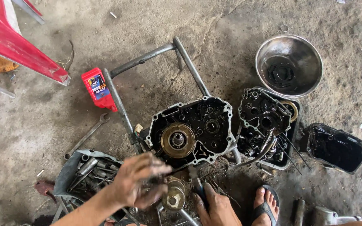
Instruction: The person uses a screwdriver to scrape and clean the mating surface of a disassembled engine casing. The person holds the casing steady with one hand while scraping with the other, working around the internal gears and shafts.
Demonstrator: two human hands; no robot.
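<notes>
**Oily hands at an open engine case**

Nearest the camera, the left hand (137,184) is blurred, its fingers curled over a brass-coloured round part (173,196) on the floor. It looks closed on that part, though the blur leaves the grip unsure. The right hand (214,207) is closed around a dark-handled tool (197,186), whose long axis runs up and slightly left, tip toward the case. A sandalled foot (266,205) rests just beside it.

The round part looks like solid metal: heavy for its size, stiff, and slick with oil. Its rim would likely give a surer hold than its greasy face. Its bore faces up.

To the left lies a tray (70,169) of sockets, and beyond it a spanner (87,136). Past the hands, the case (193,129) sits open-side up on a tube frame (156,54), a round hub on its left. To the right lie a second case half (264,121) and a black cover (333,146). Farthest are a steel bowl (289,65), a red oil bottle (98,88) and a red chair (17,39).
</notes>
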